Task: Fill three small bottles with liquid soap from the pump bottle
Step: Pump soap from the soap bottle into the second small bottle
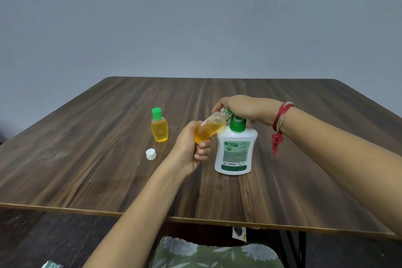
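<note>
Step in hand: dispensing soap into the second of the small bottles, by my reading.
Left hand (191, 146): fingers wrapped round the lower half of the open bottle (210, 127). It is held off the desk (304, 159) and tilted, neck up against the pump spout, likely so the soap runs down the inside wall.
Right hand (245, 109): lies over the pump head, fingers curled down over its front, placed to press. A red thread (280, 119) is tied at the wrist.
Pump bottle (236, 152): white with a green pump, upright about mid-desk, label toward the near edge.
Open bottle contents: amber soap, roughly half to two-thirds full. The tilt makes the level hard to judge.
Capped bottle (159, 129): full, green cap on, upright on the left-edge side of the pump bottle, apart from the work, probably set aside as finished.
White cap (151, 154): loose on the desk, between the capped bottle and the near edge, likely belongs to the open bottle.
Hidden: spout tip and bottle mouth are covered by the right hand, so I cannot tell whether soap is flowing.
Not in view: a third small bottle.
Cut off: a flower-print cushion (217, 254) below the near edge, partly out of frame.
</note>
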`<state>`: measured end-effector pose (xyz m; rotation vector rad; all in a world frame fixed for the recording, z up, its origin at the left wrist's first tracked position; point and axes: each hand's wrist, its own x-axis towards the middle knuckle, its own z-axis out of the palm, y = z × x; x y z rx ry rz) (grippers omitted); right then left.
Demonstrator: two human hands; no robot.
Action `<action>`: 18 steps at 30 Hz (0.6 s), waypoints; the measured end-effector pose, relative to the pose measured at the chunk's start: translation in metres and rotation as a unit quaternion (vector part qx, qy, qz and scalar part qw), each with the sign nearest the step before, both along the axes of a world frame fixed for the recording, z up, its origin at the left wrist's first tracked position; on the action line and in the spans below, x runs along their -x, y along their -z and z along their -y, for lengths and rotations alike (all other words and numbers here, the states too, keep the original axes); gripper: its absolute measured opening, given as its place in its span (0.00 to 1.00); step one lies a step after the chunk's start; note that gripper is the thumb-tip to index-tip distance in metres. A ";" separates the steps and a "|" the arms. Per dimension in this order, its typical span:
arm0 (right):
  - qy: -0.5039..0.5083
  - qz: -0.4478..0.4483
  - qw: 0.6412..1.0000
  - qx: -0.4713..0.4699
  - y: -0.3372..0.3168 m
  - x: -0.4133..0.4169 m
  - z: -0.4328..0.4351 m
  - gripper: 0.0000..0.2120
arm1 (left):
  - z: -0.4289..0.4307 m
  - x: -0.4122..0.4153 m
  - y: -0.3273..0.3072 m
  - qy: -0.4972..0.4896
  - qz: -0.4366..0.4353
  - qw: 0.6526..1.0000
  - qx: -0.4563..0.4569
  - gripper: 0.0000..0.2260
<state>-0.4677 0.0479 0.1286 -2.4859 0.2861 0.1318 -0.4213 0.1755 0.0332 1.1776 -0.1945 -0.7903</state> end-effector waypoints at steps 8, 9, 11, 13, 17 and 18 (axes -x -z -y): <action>-0.002 0.006 1.000 0.009 -0.002 -0.001 0.001 0.18 | 0.001 0.000 0.000 0.000 -0.006 1.000 0.007 0.13; 0.000 0.006 1.000 0.005 0.001 -0.001 0.000 0.18 | 0.001 0.000 0.000 -0.002 -0.006 1.000 0.005 0.14; 0.004 -0.004 1.000 0.003 0.003 -0.002 -0.001 0.18 | 0.001 0.000 0.002 -0.003 -0.006 1.000 0.000 0.14; 0.005 -0.007 1.000 0.001 -0.001 0.000 -0.001 0.19 | 0.001 0.001 0.002 -0.001 -0.006 1.000 -0.001 0.14; 0.004 -0.008 1.000 -0.003 -0.007 0.003 -0.001 0.18 | 0.000 0.000 -0.002 -0.002 -0.001 1.000 0.003 0.14; 0.002 -0.009 1.000 0.003 -0.005 0.003 -0.002 0.18 | 0.000 -0.001 -0.002 -0.004 -0.001 1.000 0.000 0.14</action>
